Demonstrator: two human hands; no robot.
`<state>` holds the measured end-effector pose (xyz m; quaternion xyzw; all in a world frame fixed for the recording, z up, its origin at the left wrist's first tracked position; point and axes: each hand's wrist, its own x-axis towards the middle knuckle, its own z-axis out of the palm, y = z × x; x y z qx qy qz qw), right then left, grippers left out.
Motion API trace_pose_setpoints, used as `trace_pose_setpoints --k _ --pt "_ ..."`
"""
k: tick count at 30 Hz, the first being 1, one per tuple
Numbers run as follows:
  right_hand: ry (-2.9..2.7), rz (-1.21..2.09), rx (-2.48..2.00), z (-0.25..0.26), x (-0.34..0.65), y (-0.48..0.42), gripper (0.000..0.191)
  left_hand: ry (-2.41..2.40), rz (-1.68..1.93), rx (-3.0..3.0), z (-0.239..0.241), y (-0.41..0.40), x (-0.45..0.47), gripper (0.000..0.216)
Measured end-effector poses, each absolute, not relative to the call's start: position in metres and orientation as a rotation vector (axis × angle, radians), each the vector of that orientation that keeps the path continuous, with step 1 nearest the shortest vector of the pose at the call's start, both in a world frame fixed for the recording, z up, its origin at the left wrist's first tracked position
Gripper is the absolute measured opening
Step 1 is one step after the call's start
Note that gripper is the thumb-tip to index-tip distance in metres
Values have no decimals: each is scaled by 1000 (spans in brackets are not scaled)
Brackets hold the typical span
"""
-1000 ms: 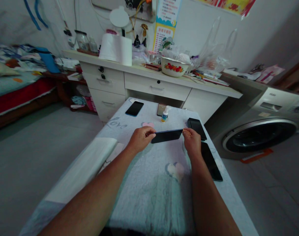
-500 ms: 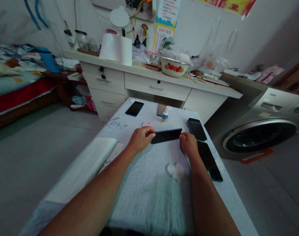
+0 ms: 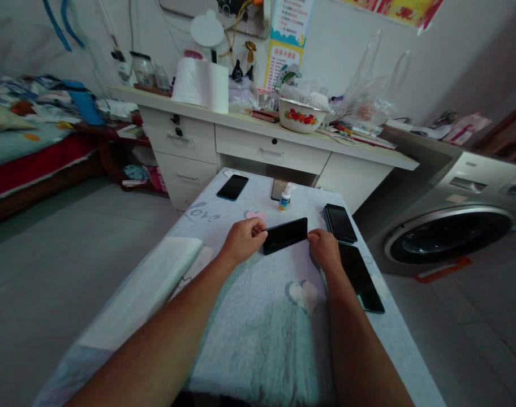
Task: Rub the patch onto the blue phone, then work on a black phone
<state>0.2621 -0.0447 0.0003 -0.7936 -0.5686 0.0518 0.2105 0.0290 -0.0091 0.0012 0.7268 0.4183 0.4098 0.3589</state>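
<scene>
A black phone is held just above the cloth-covered table. My left hand pinches its left end with curled fingers. My right hand, fingers curled, sits at the phone's lower right corner and touches it. The phone's far edge is tilted up, screen toward me. Another dark phone lies on the cloth just right of my right hand, and a stack of dark phones lies beyond it.
A small white bottle stands at the table's far end beside a brownish phone and a black phone. A folded white cloth lies at the left. A cluttered desk and a washing machine stand behind.
My right hand slid from the phone's right end down to its lower right corner. The phone tipped up, showing more of its face. My left hand stayed put.
</scene>
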Motion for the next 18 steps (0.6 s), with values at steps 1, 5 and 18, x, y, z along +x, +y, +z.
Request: trace_pose_setpoints --k 1,5,18 --pt "-1576 146 -2203 0 262 -45 29 1068 1046 1869 1 -9 29 6" --pt "-1571 153 -2194 0 261 -45 29 1015 969 1892 -1 -10 29 22" --pt "-1601 149 -2172 -1 257 -44 29 745 435 1824 3 -16 26 15"
